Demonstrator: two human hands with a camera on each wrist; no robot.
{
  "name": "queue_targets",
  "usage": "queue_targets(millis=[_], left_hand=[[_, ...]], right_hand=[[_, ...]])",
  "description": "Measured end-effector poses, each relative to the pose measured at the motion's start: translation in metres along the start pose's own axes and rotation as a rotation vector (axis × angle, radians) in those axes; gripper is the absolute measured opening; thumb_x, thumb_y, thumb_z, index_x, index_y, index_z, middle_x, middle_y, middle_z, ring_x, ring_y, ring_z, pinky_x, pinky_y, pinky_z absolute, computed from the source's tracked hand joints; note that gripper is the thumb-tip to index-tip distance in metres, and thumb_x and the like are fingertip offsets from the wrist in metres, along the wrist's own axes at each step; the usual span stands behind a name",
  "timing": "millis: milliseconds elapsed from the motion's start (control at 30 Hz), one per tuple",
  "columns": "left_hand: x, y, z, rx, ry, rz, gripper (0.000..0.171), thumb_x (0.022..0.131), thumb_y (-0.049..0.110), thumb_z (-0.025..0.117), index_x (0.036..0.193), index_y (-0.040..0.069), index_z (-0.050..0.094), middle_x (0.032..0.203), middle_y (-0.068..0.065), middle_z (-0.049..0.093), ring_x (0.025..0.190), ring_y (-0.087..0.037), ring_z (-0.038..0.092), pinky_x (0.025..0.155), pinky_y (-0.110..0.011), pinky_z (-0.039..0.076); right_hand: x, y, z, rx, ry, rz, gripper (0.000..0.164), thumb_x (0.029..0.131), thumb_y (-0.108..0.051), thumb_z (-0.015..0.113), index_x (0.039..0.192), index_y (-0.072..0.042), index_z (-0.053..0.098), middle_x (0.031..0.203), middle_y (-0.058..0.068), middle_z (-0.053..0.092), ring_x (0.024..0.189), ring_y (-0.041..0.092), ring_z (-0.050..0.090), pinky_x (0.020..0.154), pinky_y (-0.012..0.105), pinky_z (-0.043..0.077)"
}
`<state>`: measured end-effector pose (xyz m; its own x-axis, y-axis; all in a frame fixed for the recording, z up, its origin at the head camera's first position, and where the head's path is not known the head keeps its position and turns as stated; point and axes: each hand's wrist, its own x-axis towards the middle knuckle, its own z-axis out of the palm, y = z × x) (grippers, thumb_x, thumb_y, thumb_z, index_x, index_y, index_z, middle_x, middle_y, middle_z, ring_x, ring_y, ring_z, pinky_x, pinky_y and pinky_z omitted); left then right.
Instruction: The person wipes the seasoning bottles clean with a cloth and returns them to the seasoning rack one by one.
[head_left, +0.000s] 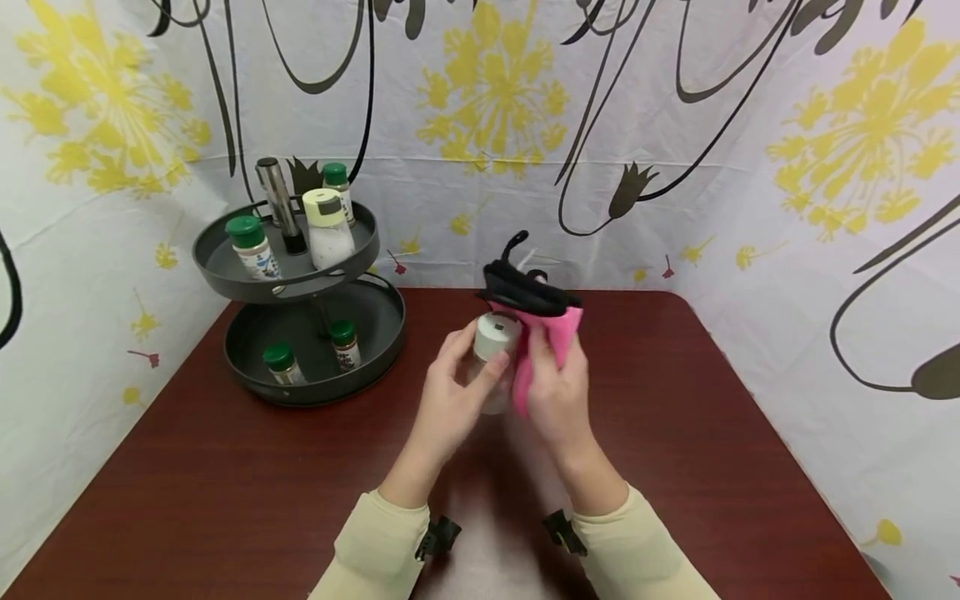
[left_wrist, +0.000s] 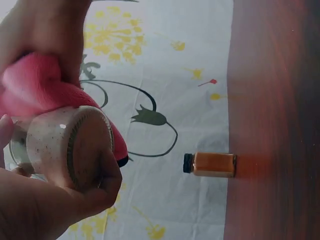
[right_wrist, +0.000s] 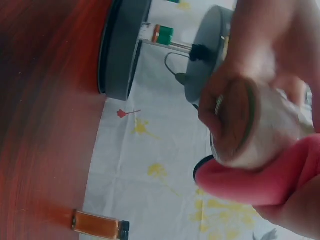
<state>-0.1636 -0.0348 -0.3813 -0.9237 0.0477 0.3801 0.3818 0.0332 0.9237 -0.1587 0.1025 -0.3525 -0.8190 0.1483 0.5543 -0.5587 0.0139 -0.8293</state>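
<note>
My left hand [head_left: 450, 387] holds a clear glass shaker jar [head_left: 495, 335] with a white lid, above the table in front of me. In the left wrist view the fingers curl under the base of the jar [left_wrist: 47, 142]. A pink cloth with black parts [head_left: 562, 331] is gripped in my right hand [head_left: 561, 396]. The cloth [right_wrist: 245, 182] lies against the side of the jar [right_wrist: 267, 127] in the right wrist view. What the jar contains is hard to make out.
A two-tier dark grey rack [head_left: 300, 396] stands at the back left, carrying several green-capped shakers and a cream-lidded jar [head_left: 330, 237]. A dark-capped bottle of orange-brown powder [left_wrist: 215, 165] stands on the table [head_left: 675, 433] beyond the hands. A patterned cloth backdrop [head_left: 705, 250] surrounds the table.
</note>
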Motion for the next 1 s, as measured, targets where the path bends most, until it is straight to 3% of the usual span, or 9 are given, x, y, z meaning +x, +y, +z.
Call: queue_targets(millis=[100,233,333,400,633,800,900,967,1000], left_hand=[[-0.001,0.001,0.003,0.031,0.007,0.047,0.057,0.101,0.017,0.075,0.155,0.017,0.056,0.134,-0.010,0.060,0.124,-0.020,0.058,0.105,-0.036,0.053],[-0.001,0.003,0.005,0.035,0.035,0.087,0.056,0.102,0.015,0.073,0.155,0.012,0.055,0.137,-0.012,0.060,0.126,-0.021,0.059,0.108,-0.043,0.054],[0.000,0.004,0.005,0.019,0.037,0.085,0.057,0.103,0.014,0.071,0.157,0.010,0.053,0.138,-0.014,0.060,0.127,-0.024,0.060,0.110,-0.050,0.054],[0.000,0.005,0.005,0.004,0.036,0.073,0.058,0.103,0.014,0.070,0.158,0.010,0.052,0.137,-0.014,0.061,0.128,-0.024,0.060,0.110,-0.049,0.054],[0.002,0.006,0.009,-0.082,0.047,0.039,0.058,0.104,0.014,0.069,0.159,0.012,0.050,0.143,-0.015,0.061,0.134,-0.028,0.060,0.120,-0.052,0.046],[0.005,0.009,0.010,-0.181,0.074,-0.020,0.055,0.106,0.016,0.067,0.158,0.013,0.050,0.153,-0.012,0.060,0.136,-0.028,0.061,0.118,-0.050,0.049],[0.008,0.012,0.009,-0.253,0.118,-0.073,0.053,0.108,0.020,0.064,0.159,0.013,0.050,0.155,-0.011,0.058,0.138,-0.027,0.059,0.118,-0.046,0.049],[0.011,0.015,0.006,-0.311,0.164,-0.106,0.051,0.110,0.023,0.060,0.159,0.014,0.049,0.153,-0.011,0.058,0.136,-0.024,0.058,0.117,-0.042,0.049],[0.012,0.016,0.004,-0.335,0.190,-0.116,0.049,0.111,0.025,0.057,0.158,0.013,0.049,0.150,-0.011,0.060,0.133,-0.023,0.059,0.115,-0.039,0.050]], right_hand=[[-0.003,0.004,0.007,-0.066,-0.089,-0.134,0.049,0.111,-0.005,0.048,0.160,-0.003,0.045,0.164,0.010,0.051,0.154,0.018,0.045,0.127,0.025,0.035],[-0.010,0.011,0.009,-0.151,-0.083,-0.157,0.041,0.110,-0.006,0.051,0.152,-0.003,0.053,0.132,0.016,0.066,0.113,0.015,0.061,0.100,0.020,0.050],[-0.015,0.015,0.006,-0.229,-0.084,-0.143,0.035,0.110,-0.009,0.054,0.144,-0.002,0.057,0.105,0.016,0.060,0.089,0.016,0.054,0.081,0.022,0.049],[-0.018,0.018,0.004,-0.280,-0.094,-0.133,0.035,0.110,-0.011,0.055,0.143,-0.003,0.057,0.101,0.015,0.057,0.086,0.017,0.054,0.078,0.025,0.049],[-0.023,0.026,-0.002,-0.414,-0.114,-0.175,0.041,0.109,-0.016,0.060,0.147,-0.004,0.054,0.124,0.013,0.063,0.107,0.019,0.062,0.091,0.037,0.056],[-0.025,0.027,-0.010,-0.500,-0.142,-0.248,0.040,0.106,-0.013,0.063,0.142,0.002,0.054,0.117,0.016,0.064,0.102,0.022,0.065,0.087,0.042,0.060],[-0.024,0.025,-0.017,-0.544,-0.212,-0.258,0.036,0.105,-0.013,0.064,0.136,0.003,0.057,0.113,0.014,0.065,0.100,0.022,0.066,0.087,0.043,0.062],[-0.019,0.022,-0.026,-0.570,-0.287,-0.217,0.024,0.105,-0.015,0.064,0.124,0.000,0.062,0.099,0.010,0.064,0.089,0.019,0.064,0.080,0.039,0.061],[-0.015,0.019,-0.031,-0.564,-0.329,-0.145,0.017,0.107,-0.017,0.062,0.114,-0.001,0.063,0.090,0.008,0.061,0.080,0.018,0.061,0.073,0.037,0.059]])
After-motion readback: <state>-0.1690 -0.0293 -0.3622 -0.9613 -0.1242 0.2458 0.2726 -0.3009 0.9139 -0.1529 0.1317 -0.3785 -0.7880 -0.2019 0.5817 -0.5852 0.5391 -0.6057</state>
